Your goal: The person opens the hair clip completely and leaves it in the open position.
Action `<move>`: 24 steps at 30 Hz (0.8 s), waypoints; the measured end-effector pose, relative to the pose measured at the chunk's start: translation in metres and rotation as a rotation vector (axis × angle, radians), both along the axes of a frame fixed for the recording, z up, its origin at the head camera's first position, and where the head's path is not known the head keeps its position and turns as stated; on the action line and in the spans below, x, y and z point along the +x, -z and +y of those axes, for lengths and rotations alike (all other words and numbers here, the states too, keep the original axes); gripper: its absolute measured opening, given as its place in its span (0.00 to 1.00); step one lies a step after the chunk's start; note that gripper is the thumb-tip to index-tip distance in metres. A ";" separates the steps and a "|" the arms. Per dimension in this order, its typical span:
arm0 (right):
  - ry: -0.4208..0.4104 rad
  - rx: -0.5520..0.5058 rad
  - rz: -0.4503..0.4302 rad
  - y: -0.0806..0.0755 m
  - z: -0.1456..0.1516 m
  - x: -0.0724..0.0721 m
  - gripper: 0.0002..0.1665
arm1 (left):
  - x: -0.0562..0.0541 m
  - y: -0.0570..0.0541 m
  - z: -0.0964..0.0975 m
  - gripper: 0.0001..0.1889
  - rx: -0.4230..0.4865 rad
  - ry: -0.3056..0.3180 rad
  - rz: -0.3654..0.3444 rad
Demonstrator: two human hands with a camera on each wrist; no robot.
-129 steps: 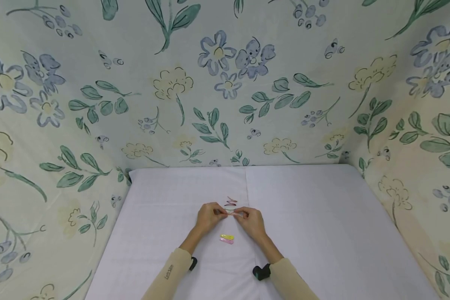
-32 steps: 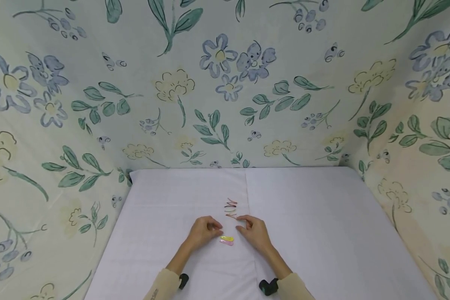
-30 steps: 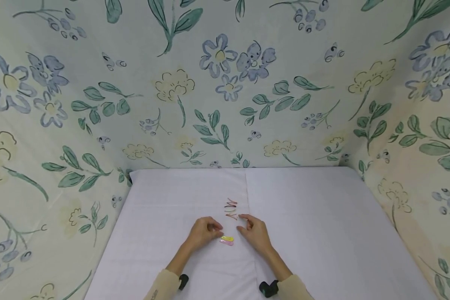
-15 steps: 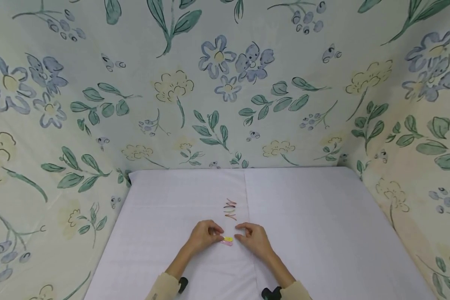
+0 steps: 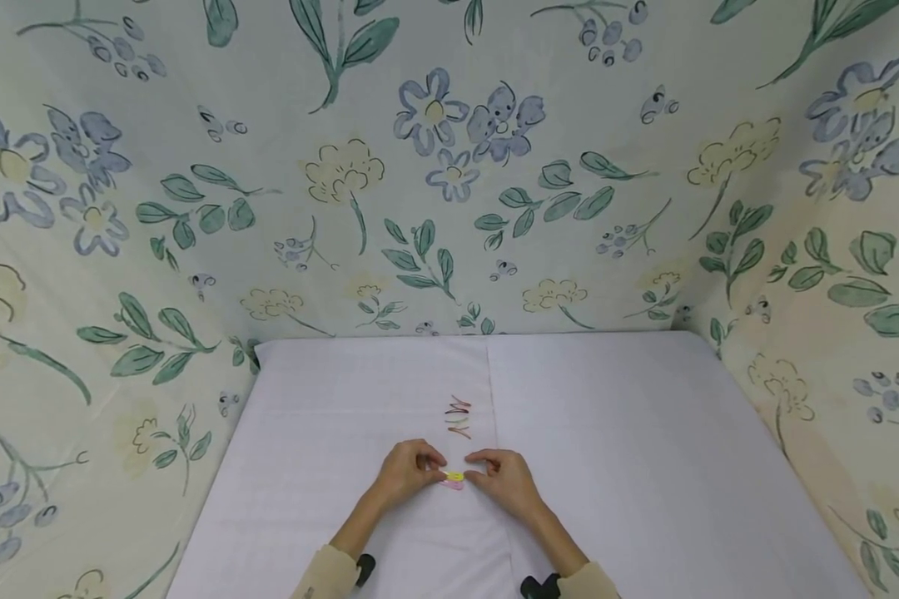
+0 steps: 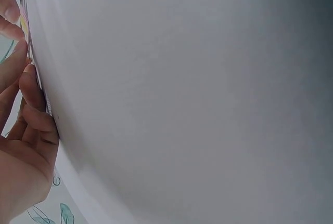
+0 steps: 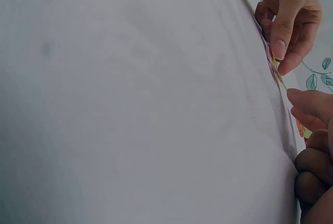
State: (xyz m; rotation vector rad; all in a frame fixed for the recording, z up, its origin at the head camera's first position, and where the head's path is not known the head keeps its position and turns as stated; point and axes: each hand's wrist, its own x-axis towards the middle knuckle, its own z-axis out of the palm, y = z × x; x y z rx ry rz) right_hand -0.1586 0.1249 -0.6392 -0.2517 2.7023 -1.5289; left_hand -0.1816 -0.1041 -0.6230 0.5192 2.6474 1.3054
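Observation:
A yellow snap hair clip (image 5: 455, 477) lies on the white cloth, just beyond a pink hair clip (image 5: 453, 485). My left hand (image 5: 407, 474) is at the yellow clip's left end, its thumb touching the clip and covering that end. The left index finger is raised apart from the thumb. My right hand (image 5: 506, 482) comes from the right, thumb at the clip's right end, index finger apart from it. In the right wrist view, the left fingertips (image 7: 279, 51) are close against the clips, seen edge-on.
Several thin hair clips (image 5: 459, 417), reddish, dark and pale, lie in a column farther back, some spread into V shapes. White cloth (image 5: 607, 433) covers the table. Floral fabric (image 5: 449, 233) hangs behind and at both sides.
Both hands have come nearer from the column of clips, where they were pinching one. My left thumb has reached the yellow clip's left end, then my right thumb its right end.

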 end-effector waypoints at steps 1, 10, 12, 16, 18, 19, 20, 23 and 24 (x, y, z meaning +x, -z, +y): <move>-0.003 0.002 -0.007 -0.001 0.000 0.000 0.11 | 0.000 0.000 0.000 0.07 -0.003 0.000 0.002; -0.034 0.020 0.012 -0.001 -0.002 -0.001 0.11 | -0.002 0.003 0.004 0.07 0.002 0.009 0.005; -0.039 0.016 0.021 -0.001 -0.002 -0.001 0.10 | -0.002 0.004 0.005 0.06 -0.001 0.015 0.012; -0.039 0.014 0.014 -0.001 -0.002 0.000 0.07 | -0.002 0.004 0.006 0.05 -0.008 0.022 0.024; -0.039 0.020 0.011 -0.001 -0.002 0.001 0.06 | -0.002 0.004 0.006 0.05 -0.013 0.021 0.025; -0.042 0.025 0.017 -0.001 -0.002 0.001 0.06 | -0.002 0.005 0.007 0.05 -0.015 0.021 0.026; -0.042 0.026 0.016 -0.001 -0.002 0.001 0.06 | -0.002 0.005 0.007 0.05 -0.015 0.021 0.026; -0.050 0.028 0.034 0.000 -0.002 0.001 0.06 | -0.002 0.005 0.008 0.05 -0.007 0.021 0.023; -0.053 0.024 0.038 0.000 -0.002 0.001 0.06 | -0.002 0.005 0.008 0.05 -0.001 0.022 0.023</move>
